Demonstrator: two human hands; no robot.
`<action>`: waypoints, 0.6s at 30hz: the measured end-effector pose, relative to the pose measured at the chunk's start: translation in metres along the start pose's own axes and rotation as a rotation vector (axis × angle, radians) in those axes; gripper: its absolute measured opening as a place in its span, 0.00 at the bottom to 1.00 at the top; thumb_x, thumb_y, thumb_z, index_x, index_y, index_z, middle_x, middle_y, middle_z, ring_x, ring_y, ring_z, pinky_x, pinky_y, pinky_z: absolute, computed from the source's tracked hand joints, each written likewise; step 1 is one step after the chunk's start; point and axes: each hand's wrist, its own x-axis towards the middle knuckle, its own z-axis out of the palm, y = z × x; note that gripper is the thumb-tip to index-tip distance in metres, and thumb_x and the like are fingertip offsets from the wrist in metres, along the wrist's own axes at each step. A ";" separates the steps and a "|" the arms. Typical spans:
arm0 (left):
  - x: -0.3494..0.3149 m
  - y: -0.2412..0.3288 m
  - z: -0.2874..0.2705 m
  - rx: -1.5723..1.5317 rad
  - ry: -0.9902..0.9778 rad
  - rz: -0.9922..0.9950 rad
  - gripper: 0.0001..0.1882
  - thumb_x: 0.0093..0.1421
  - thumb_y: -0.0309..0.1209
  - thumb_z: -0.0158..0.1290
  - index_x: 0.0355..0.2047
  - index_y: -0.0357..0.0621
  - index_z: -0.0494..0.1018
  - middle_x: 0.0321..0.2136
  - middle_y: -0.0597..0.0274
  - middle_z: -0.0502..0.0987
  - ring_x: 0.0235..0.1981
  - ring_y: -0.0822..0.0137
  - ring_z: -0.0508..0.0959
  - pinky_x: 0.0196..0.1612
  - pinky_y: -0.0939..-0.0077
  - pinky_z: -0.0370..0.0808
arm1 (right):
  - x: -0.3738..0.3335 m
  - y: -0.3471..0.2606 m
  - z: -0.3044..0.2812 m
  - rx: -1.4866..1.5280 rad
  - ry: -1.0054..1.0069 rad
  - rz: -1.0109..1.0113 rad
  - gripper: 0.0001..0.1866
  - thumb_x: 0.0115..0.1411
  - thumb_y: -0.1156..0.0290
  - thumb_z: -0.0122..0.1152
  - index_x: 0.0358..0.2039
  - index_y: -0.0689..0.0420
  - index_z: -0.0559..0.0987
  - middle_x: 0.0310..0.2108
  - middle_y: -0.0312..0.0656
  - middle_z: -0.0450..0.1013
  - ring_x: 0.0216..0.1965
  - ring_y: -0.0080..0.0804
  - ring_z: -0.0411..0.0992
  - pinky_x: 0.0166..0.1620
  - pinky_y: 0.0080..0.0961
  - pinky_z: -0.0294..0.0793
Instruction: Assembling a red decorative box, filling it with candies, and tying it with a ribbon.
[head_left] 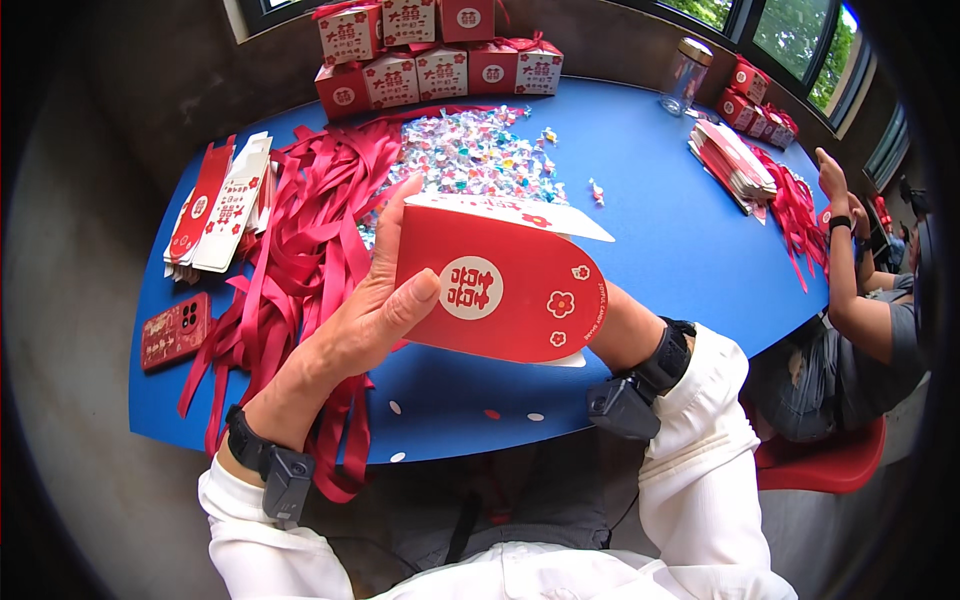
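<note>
Blue table (650,260), red chair (830,462), grey wall (600,55), grey floor (130,500), windows (800,45), daylit greenery (706,10)

The red, round-ended cardboard box (515,265) bears a white disc (470,288) with red strokes and white-edged red flowers (561,304); its white upper panel (485,207) shows red blossoms. Flat, shiny fabric ribbons (305,210) are crimson, the smooth tabletop (670,260) blue, twist-wrapped candies (475,155) multicoloured, the rectangular phone (172,335) red with pale print.

Windows (800,50): I see daylight, upper right
Worktop (660,260): bright, near side shaded, edges bowed
Wall (170,90): dim, fading into black corners
</note>
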 end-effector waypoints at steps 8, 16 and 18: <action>0.002 -0.002 0.000 0.012 0.015 0.141 0.49 0.66 0.45 0.54 0.72 0.57 0.30 0.66 0.53 0.54 0.69 0.56 0.54 0.69 0.55 0.53 | 0.003 0.005 0.005 0.035 0.001 -0.009 0.25 0.59 0.61 0.66 0.53 0.63 0.75 0.45 0.52 0.77 0.45 0.42 0.77 0.49 0.32 0.77; 0.011 0.004 -0.002 -0.019 0.036 0.149 0.49 0.59 0.33 0.56 0.72 0.52 0.37 0.63 0.50 0.58 0.66 0.56 0.60 0.67 0.57 0.58 | 0.013 0.016 0.001 0.082 0.019 0.042 0.25 0.60 0.61 0.66 0.54 0.62 0.75 0.45 0.51 0.77 0.45 0.41 0.77 0.49 0.31 0.77; 0.009 0.003 -0.006 0.007 0.053 0.141 0.48 0.58 0.33 0.56 0.71 0.51 0.38 0.62 0.50 0.59 0.65 0.56 0.61 0.66 0.58 0.60 | 0.017 0.022 0.006 0.119 0.021 0.037 0.25 0.60 0.61 0.66 0.54 0.62 0.75 0.45 0.51 0.77 0.45 0.41 0.77 0.49 0.31 0.77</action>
